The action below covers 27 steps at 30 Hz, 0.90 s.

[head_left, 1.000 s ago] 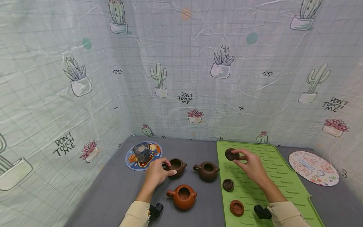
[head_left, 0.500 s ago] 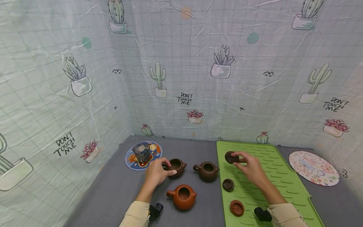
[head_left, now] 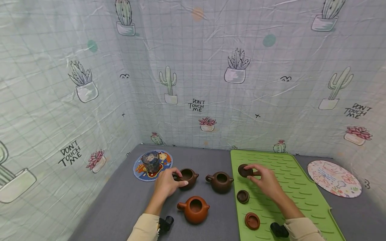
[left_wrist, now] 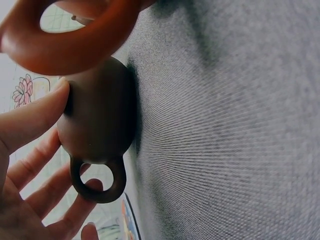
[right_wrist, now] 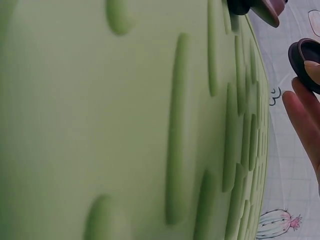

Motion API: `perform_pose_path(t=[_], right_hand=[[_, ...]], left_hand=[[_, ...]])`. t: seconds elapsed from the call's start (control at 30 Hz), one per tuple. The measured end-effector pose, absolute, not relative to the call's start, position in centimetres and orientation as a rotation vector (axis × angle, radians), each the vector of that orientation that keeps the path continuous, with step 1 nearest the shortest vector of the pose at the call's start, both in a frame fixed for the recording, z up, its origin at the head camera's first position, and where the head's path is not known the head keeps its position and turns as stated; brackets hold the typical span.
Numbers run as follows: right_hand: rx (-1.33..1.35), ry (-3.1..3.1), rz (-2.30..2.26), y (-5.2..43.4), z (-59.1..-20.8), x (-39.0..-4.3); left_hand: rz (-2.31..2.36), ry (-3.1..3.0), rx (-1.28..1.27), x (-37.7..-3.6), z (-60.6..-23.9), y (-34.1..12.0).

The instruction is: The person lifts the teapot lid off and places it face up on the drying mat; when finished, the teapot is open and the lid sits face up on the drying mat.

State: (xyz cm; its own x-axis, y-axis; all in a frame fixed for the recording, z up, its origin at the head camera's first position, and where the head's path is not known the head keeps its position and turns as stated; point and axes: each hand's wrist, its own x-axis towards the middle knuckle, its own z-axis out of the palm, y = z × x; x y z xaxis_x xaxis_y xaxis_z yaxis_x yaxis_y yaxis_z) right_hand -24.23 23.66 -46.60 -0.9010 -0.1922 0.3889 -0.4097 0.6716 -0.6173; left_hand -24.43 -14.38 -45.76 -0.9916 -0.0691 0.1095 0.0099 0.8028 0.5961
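Clay lid: dark brown, pinched in right hand fingertips, held just above green mat.
Change: lid has drifted left and slightly lower since 1 s ago, nearer the pots.
Left hand: fingers curled round left pot at its handle; unmoved.
Other pots: 2, lidless, middle pot, orange pot.
Spare lids: 2 on mat, and.

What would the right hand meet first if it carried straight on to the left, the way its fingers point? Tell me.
Probably the middle dark brown teapot. The right hand pinches a dark lid above the green mat, fingers aimed left. Depth is unclear, so it might pass behind the pot.
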Motion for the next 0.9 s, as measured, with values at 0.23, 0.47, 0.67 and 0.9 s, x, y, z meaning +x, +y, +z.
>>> perform_pose_path(t=[0.23, 0.47, 0.67, 0.9], right_hand=[[0.498, -2.608, 1.064, 23.7, -46.9, -24.2], [0.47, -2.653, 1.1, 23.7, -47.3, -24.0], [0.456, -2.701, 1.124, 23.8, -47.6, -24.0], [0.502, -2.733, 1.102, 23.9, -47.8, -24.1]], left_hand=[[-0.963, -2.852, 0.057, -24.4, -45.7, -14.3], [-0.963, -2.863, 0.053, -24.4, -45.7, -14.2], [-0.959, -2.868, 0.052, -24.5, -45.8, -14.2], [-0.957, -2.866, 0.056, -24.5, -45.7, -14.3]])
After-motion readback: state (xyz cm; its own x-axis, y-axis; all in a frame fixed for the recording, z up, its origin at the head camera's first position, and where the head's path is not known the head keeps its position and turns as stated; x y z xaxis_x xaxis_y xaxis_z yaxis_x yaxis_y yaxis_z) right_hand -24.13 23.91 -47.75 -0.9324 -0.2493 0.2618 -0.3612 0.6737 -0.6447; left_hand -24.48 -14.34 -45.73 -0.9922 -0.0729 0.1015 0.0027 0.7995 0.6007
